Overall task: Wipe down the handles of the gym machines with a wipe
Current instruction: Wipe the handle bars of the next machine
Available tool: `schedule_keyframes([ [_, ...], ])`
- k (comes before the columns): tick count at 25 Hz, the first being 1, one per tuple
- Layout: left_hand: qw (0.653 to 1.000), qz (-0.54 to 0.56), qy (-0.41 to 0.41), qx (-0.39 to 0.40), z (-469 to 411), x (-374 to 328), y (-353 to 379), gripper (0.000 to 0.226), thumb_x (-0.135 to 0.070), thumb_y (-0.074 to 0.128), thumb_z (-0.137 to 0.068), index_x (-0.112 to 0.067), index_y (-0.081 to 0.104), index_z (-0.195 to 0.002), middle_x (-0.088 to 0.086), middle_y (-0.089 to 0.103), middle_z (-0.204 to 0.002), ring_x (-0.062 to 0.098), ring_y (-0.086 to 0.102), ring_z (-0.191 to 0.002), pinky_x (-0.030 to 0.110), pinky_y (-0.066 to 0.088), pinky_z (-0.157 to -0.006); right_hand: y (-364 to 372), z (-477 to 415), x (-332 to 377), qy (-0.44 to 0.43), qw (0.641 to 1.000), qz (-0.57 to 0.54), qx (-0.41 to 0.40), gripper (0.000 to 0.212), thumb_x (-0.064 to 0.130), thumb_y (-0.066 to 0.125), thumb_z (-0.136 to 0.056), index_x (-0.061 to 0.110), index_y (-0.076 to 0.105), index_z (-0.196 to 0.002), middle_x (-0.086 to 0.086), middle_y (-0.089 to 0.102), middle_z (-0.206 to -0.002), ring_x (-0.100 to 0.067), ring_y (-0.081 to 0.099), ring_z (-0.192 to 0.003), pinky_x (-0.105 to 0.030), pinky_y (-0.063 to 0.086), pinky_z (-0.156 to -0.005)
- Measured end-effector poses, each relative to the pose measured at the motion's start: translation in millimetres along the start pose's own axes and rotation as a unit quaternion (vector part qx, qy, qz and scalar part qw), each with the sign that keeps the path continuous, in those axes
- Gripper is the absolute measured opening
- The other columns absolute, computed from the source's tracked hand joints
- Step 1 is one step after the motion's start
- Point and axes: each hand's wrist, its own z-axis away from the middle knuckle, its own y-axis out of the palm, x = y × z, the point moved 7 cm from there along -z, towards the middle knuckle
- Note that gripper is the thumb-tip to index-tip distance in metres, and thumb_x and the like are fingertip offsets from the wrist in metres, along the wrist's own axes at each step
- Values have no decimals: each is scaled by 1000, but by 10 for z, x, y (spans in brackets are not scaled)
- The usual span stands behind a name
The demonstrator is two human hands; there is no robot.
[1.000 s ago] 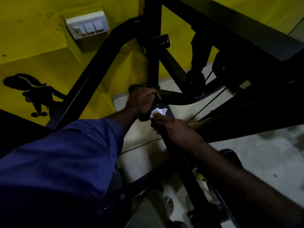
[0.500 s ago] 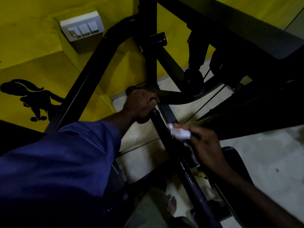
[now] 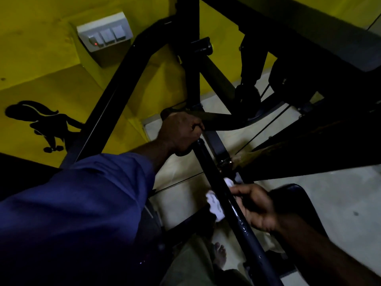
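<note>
A black gym machine bar runs from the middle of the view down toward the bottom right. My left hand is closed around the black handle grip at the bar's upper end. Lower down, my right hand wraps a white wipe around the bar; the wipe shows on both sides of the bar, and its middle is hidden behind the bar. The stretch of bar below the wipe looks glossy and wet.
Black frame tubes and a padded part crowd the view above and to the right. A yellow wall with a switch plate and a black figure decal lies left. Tiled floor and my bare foot show below.
My right hand has slid the wipe down the bar, away from my left hand, toward the bottom right. My left hand has kept its grip on the handle.
</note>
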Motion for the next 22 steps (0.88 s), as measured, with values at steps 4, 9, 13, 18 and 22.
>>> schedule_keyframes([
  [4, 1000, -24, 19, 4, 12, -28, -14, 48, -46, 41, -82, -25, 82, -93, -2, 80, -96, 25, 72, -95, 39, 54, -85, 148, -187, 352, 14, 1000, -9, -4, 10, 7, 63, -87, 5, 58, -96, -13, 59, -74, -22, 65, -54, -32, 59, -54],
  [9, 999, -40, 12, 15, -40, -17, -31, 46, -45, 43, -82, -26, 82, -97, -3, 80, -101, 23, 72, -98, 37, 53, -86, 626, 97, 822, -307, 862, 398, -63, 27, 13, 57, -104, 2, 71, -124, 0, 74, -98, -1, 71, -83, -12, 54, -73],
  [13, 998, -49, 13, 24, -38, -27, -7, 41, -41, 48, -82, -25, 82, -98, -1, 80, -103, 26, 72, -100, 38, 53, -87, 392, 842, 163, -381, 735, 558, -62, 41, 20, 60, -103, 19, 59, -144, 11, 50, -154, -9, 46, -144, -22, 34, -119],
  [18, 997, -64, -2, 44, -48, -16, -12, 45, -45, 45, -81, -26, 82, -98, -4, 79, -104, 24, 70, -101, 38, 52, -88, 123, 1351, -214, -417, 674, 597, -123, 37, 22, 69, -97, 30, 69, -133, 17, 57, -147, -3, 56, -134, -30, 47, -111],
  [22, 994, -83, 4, 64, -17, -63, -18, 62, -54, 31, -80, -23, 80, -99, 2, 78, -103, 27, 70, -101, 42, 52, -87, 432, 1062, -29, -447, 567, 678, -134, 40, 19, 67, -94, 22, 69, -134, 6, 61, -146, -6, 60, -131, -38, 53, -107],
])
